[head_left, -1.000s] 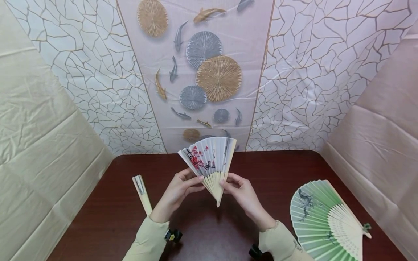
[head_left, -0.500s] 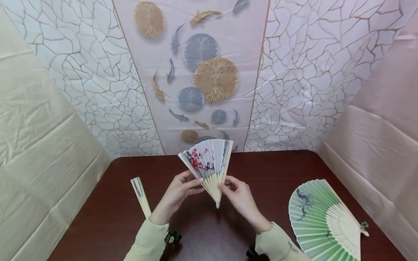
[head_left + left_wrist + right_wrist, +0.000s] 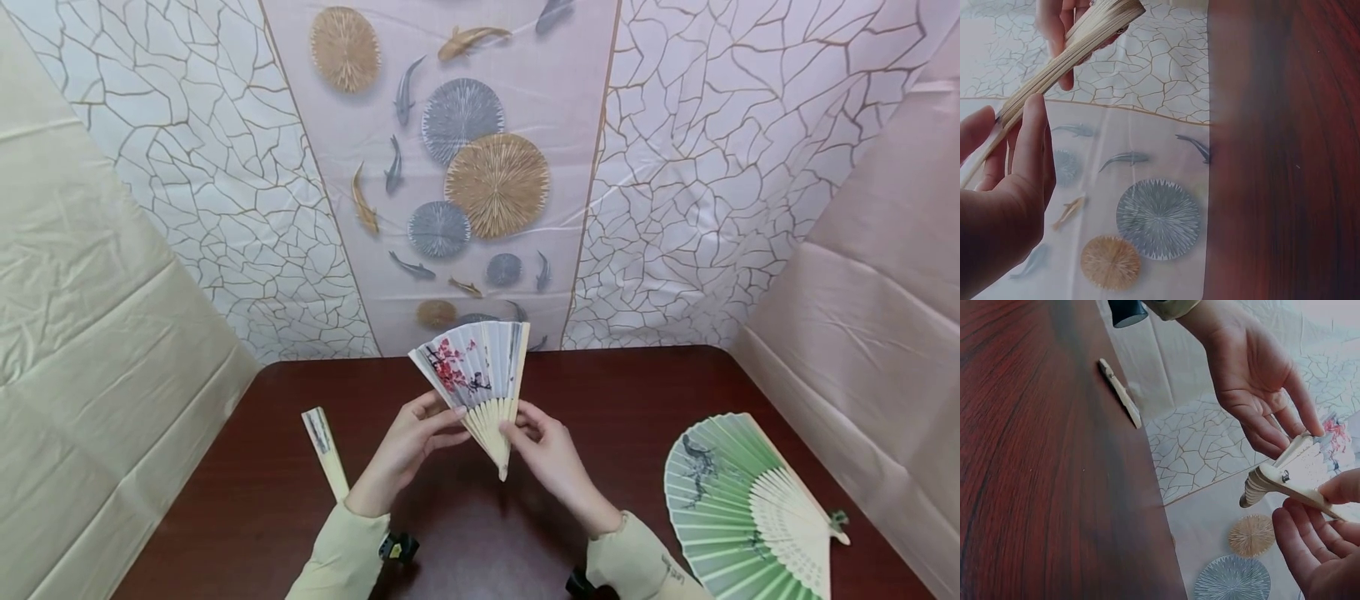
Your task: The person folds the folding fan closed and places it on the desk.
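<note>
**Half-spread plum-blossom fan held over the table, two other fans lying by**

A closed folding fan (image 3: 325, 450) lies on the dark wooden table (image 3: 247, 500) just beside the left forearm, and a fully spread green fan (image 3: 738, 508) rests near the table's right edge, well apart from the hands. Neither blocks the work.

Between them, above the table's middle, both hands hold a plum-blossom paper fan (image 3: 474, 375), partly spread. The left hand (image 3: 408, 446) pinches its left outer ribs with thumb and fingers; the right hand (image 3: 543, 454) pinches the right guard near the pivot.

The head view alone shows the painted leaf and the green fan. The right wrist view shows the fan's metal rivet (image 3: 1285, 477) and the closed fan beyond. The left wrist view shows the bamboo ribs (image 3: 1079, 44) stacked edge-on.
</note>
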{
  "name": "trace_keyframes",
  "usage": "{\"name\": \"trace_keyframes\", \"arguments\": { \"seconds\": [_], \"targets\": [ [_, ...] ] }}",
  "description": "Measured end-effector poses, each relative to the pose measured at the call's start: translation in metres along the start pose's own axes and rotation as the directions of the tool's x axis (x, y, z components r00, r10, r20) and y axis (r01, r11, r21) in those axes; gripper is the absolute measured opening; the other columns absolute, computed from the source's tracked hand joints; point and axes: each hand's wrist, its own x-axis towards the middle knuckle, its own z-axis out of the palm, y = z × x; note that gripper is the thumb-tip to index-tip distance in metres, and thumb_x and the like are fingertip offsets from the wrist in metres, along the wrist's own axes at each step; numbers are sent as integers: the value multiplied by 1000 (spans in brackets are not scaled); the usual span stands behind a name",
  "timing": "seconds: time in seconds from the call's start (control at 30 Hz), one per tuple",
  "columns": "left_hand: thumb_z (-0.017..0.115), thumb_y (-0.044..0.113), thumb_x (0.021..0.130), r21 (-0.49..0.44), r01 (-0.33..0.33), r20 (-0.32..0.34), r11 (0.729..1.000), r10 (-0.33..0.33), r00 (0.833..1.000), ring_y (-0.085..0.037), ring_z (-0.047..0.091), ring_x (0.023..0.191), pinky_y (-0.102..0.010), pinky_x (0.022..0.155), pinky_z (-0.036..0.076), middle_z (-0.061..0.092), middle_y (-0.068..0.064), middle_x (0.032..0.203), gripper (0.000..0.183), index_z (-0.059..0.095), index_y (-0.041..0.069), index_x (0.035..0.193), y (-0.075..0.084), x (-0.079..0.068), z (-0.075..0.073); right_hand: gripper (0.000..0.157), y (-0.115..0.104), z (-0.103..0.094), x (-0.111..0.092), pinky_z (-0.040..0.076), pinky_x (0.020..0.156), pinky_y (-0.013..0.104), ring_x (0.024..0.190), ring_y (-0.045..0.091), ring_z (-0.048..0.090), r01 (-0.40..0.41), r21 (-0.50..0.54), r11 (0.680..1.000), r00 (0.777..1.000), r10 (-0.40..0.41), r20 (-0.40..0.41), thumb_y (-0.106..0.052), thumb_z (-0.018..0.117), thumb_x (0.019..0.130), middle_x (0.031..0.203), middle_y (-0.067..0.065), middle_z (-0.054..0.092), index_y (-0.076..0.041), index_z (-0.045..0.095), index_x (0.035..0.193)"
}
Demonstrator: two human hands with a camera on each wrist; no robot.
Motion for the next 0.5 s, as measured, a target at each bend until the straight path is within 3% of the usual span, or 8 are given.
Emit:
{"name": "trace_keyframes", "arguments": {
  "seconds": [0.13, 0.23, 0.37, 0.5],
  "targets": [
    [64, 9, 88, 2, 6, 10, 1000, -6, 1000, -31, 60, 99, -54, 88, 45, 58, -21, 116, 42, 52, -3, 126, -1, 1, 1, 38, -6, 2, -3, 44, 55, 23, 68, 20, 58, 21, -104, 994, 1000, -20, 15, -8, 60, 91, 87, 10, 64, -1, 53, 128],
    [65, 9, 88, 3, 5, 4, 1000, -5, 1000, -33, 59, 101, -52, 87, 46, 59, -21, 116, 42, 52, -3, 126, -2, 1, 1, 39, -5, 4, -4, 50, 72, 30, 84, 21, 61, -1, -100, 995, 1000, 3, 27, -14, 54, 96, 103, 11, 64, -3, 49, 133],
    [64, 10, 88, -5, 4, -3, 1000, -4, 1000, -37, 56, 104, -52, 87, 46, 58, -21, 116, 42, 52, -2, 126, -1, 0, -1, 39, 14, 5, 1, 50, 83, 41, 100, 24, 58, -71, 106, 992, 995, 63, 75, -26, 44, 100, 118, 14, 59, -5, 49, 133],
    [64, 10, 88, -2, 15, 5, 1000, -15, 1000, -34, 58, 102, -53, 88, 45, 60, -20, 115, 42, 51, -3, 126, -1, 0, -2, 40, 34, 5, 8, 53, 77, 41, 93, 27, 59, -190, 331, 924, 976, 142, 165, -33, 48, 98, 111, 14, 59, -4, 53, 125]
  ]
}}
